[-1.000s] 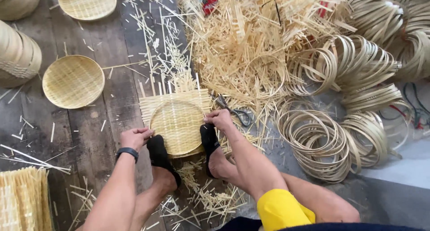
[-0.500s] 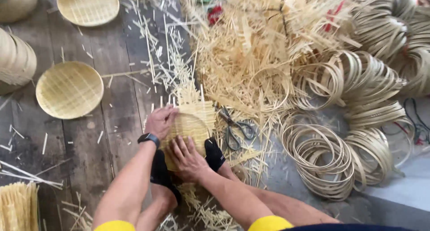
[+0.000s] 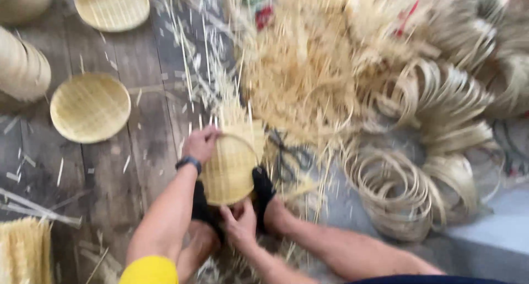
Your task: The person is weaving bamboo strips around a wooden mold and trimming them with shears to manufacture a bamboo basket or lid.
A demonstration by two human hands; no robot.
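Left hand (image 3: pixel 201 143) grips the woven tray (image 3: pixel 228 171) at its far rim; right hand (image 3: pixel 240 224) pinches the near edge; loose splints just beyond could snag or prick fingers.

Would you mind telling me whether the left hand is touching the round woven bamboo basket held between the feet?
Touching: the head view shows the left hand gripping the top rim of the round woven bamboo basket.

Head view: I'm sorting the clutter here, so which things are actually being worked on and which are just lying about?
In hand:
woven bamboo tray, gripped by left hand and right hand, braced between the feet

Lying about:
finished round tray
second tray
scissors
coiled bamboo hoops
loose strip pile
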